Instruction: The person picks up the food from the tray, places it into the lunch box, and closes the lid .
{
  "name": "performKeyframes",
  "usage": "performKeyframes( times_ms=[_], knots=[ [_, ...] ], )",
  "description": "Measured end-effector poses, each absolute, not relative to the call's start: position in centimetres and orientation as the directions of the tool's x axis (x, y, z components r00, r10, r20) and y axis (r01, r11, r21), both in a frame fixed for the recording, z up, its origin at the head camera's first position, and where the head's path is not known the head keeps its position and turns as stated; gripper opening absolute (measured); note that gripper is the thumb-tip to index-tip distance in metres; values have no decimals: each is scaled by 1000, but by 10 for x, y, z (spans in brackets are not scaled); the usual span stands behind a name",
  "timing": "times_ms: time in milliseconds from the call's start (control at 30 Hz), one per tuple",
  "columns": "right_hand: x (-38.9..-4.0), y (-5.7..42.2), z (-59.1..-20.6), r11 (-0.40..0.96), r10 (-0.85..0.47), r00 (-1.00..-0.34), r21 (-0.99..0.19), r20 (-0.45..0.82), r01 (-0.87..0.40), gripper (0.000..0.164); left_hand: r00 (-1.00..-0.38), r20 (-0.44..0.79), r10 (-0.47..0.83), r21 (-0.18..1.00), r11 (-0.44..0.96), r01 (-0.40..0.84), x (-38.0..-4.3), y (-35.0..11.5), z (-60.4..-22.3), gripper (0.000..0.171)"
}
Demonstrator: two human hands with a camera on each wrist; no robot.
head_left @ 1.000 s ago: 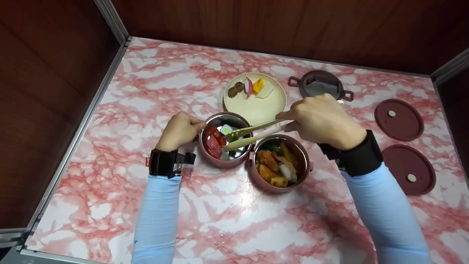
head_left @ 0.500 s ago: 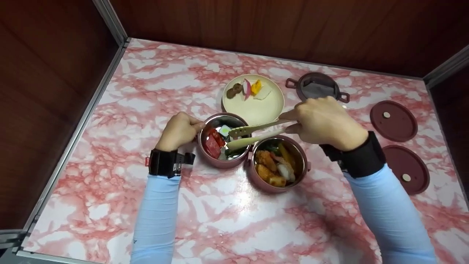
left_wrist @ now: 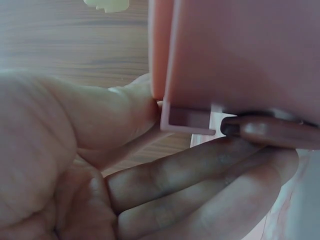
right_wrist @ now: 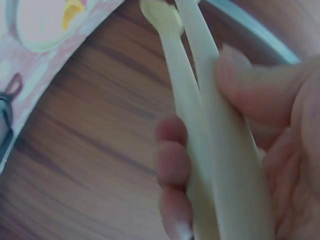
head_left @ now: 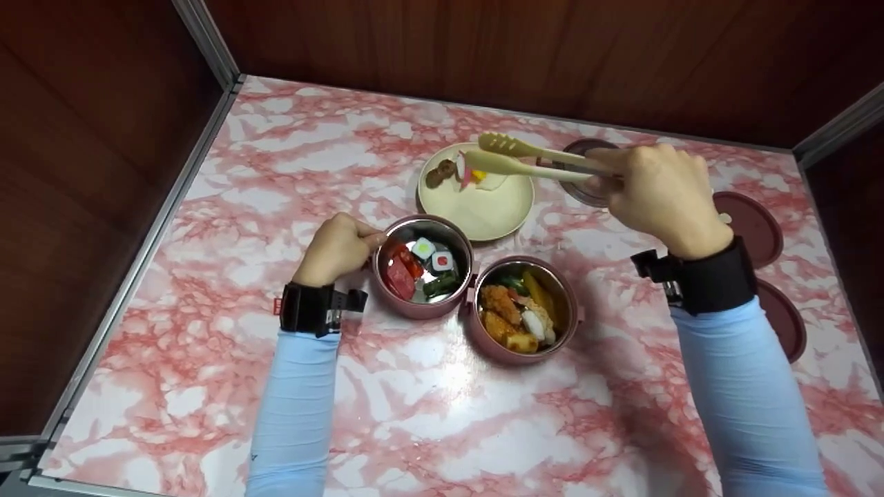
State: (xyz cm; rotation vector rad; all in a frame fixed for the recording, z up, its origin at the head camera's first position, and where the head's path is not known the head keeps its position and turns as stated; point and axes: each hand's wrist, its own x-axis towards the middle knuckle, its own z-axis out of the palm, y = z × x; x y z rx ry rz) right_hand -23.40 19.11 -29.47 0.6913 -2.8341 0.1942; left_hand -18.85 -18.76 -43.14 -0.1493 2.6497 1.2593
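Note:
My left hand grips the side handle of a pink pot; in the left wrist view the thumb presses near the rim and the fingers lie under the handle. Inside are two white sushi-like pieces, red slices and a dark green piece. Cream tongs hang over the far side of a cream plate, held in my right hand. Their tips are apart, with nothing seen between them. Thumb and fingers wrap both arms of the tongs in the right wrist view.
A second pink pot with fried pieces and vegetables touches the first on its right. Brown balls and a pink-white slice lie on the plate. Behind my right hand are a dark lid and two maroon lids. Brown walls enclose the table.
My right hand has lifted the tongs out of the left pot and moved them away from me, over the plate. A white piece with a red centre now shows in that pot.

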Motion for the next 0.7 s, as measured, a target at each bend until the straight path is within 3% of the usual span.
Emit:
performKeyframes(
  times_ms=[200,300,500,700],
  knots=[
    [-255,198,-316,898,-419,-878,-37,233,-438,16,-970,-245,-5,753,629,-193,-188,-187,-429,18],
    [-270,200,-327,854,-515,-818,73,255,-515,19,-967,-254,-9,753,625,-203,-188,-186,-428,18],
    [-300,197,-331,685,-728,-620,310,293,-659,18,-965,-260,-14,755,621,-213,-189,-187,-428,17],
    [-320,183,-316,595,-790,-595,418,149,-686,20,-963,-270,-21,754,616,-225,-189,-187,-430,17]
  ],
)
